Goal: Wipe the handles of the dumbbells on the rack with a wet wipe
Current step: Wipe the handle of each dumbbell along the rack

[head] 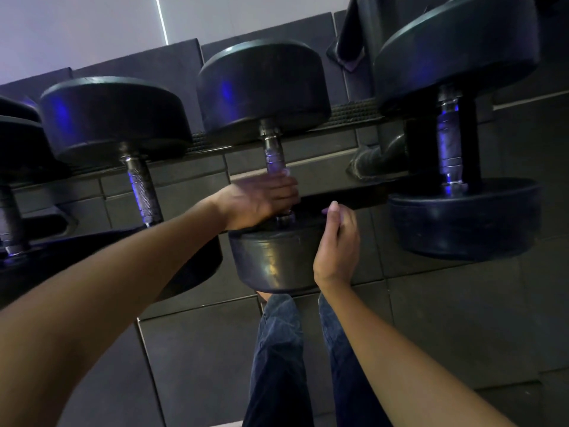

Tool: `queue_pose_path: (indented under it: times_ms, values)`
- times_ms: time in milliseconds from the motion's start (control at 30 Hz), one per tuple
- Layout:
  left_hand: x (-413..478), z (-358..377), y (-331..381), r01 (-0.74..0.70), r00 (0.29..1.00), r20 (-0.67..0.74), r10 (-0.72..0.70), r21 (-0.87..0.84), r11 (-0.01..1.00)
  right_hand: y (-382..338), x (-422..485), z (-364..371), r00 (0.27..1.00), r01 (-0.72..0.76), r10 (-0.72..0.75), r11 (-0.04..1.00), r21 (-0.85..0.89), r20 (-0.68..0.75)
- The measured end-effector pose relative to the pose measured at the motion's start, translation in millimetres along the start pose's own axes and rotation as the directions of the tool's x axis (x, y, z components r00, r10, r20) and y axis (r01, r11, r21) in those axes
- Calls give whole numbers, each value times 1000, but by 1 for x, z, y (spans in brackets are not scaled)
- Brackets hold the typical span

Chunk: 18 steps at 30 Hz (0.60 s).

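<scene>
Several black dumbbells lie across a dark rack (354, 197). My left hand (261, 200) grips the lower part of the metal handle (272, 157) of the middle dumbbell (264, 87); the hand is blurred and no wipe shows in it. My right hand (337, 241) hangs just right of that dumbbell's near head (271, 260), fingers loosely curled, holding nothing I can see. The left neighbour's knurled handle (144, 192) and the right dumbbell's handle (448, 143) are bare.
The rack's welded upright foot (378, 161) stands between the middle and right dumbbells. Dark rubber floor tiles (462, 318) lie below. My jeans-clad legs (277, 349) are at the bottom centre. A pale wall (77, 29) rises behind.
</scene>
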State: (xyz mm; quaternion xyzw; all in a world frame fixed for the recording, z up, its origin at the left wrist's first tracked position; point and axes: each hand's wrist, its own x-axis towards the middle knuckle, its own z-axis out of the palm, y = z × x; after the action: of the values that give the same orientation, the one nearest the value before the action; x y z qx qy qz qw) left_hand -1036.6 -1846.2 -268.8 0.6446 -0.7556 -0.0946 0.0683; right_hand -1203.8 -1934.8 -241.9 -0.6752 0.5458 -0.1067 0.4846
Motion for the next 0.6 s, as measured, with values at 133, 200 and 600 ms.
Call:
queue_pose_path:
  times_ms: [133, 200, 600]
  values:
    - [4, 1, -17, 288, 952, -76, -297, -105, 952, -1, -1, 1, 1000, -8, 8, 1000, -8, 8]
    - [1, 0, -7, 431, 886, -74, -458, -235, 871, -2, -2, 0, 1000, -9, 9, 1000, -7, 11]
    - [16, -6, 23, 386, 157, 269, -950, -902, -192, -3, -2, -1, 1000, -3, 3, 1000, 2, 14]
